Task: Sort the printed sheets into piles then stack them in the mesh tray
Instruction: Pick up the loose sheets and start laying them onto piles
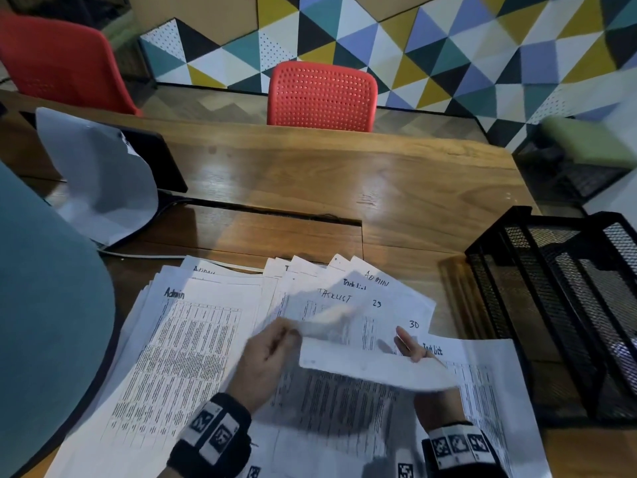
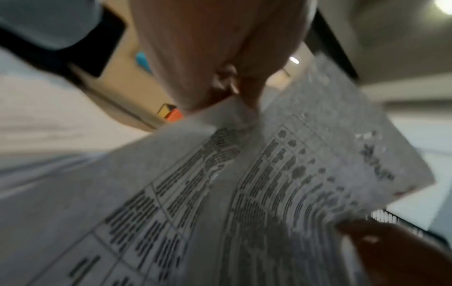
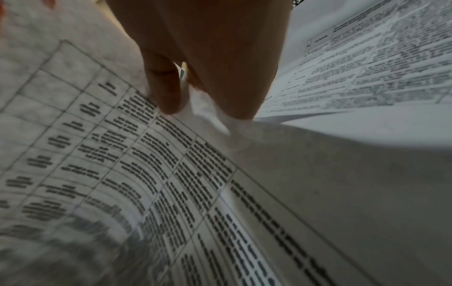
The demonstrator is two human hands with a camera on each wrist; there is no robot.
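Both hands, left hand (image 1: 267,353) and right hand (image 1: 412,346), pinch lifted sheet (image 1: 372,369); mesh tray (image 1: 551,305) holds no sheets

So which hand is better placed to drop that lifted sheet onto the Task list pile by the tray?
Probably the right hand: it pinches the lifted white printed sheet on the side beside the Task list pile and black mesh tray. The left hand holds the far edge.
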